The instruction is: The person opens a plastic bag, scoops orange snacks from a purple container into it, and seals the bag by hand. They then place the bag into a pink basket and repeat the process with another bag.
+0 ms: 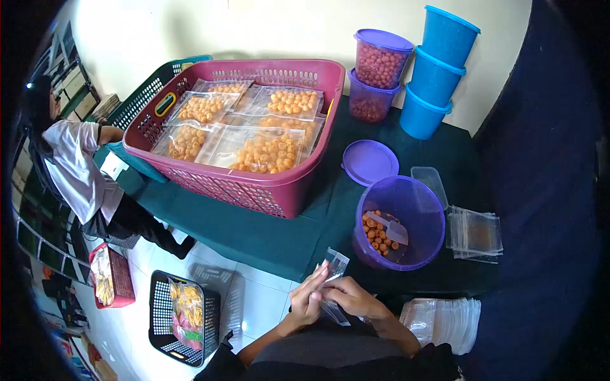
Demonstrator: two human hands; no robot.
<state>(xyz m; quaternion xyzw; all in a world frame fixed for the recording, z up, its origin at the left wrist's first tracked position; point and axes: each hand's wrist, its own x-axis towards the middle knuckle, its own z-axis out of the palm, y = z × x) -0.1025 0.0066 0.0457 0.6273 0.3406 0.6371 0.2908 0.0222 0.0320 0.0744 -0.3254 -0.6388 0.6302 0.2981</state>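
Between my two hands, close to my body, is a clear plastic bag (337,261). My left hand (308,297) grips it from the left with fingers closed. From the other side my right hand (353,297) pinches the same bag. No snacks show inside it. Just beyond my right hand stands an open purple tub (406,222), with round orange snacks (375,244) at its bottom and a pale scoop (395,231) resting on them. To its right lies a stack of flat clear bags (475,233); another pile of clear bags (441,320) sits lower, near my right forearm.
A maroon basket (279,187) holds several filled bags (270,149). Purple-lidded tubs (381,58), stacked blue tubs (435,79), a purple lid (370,162) and a clear lid (429,185) share the green-covered table. A person (82,159) stands left; baskets (213,324) sit on the floor.
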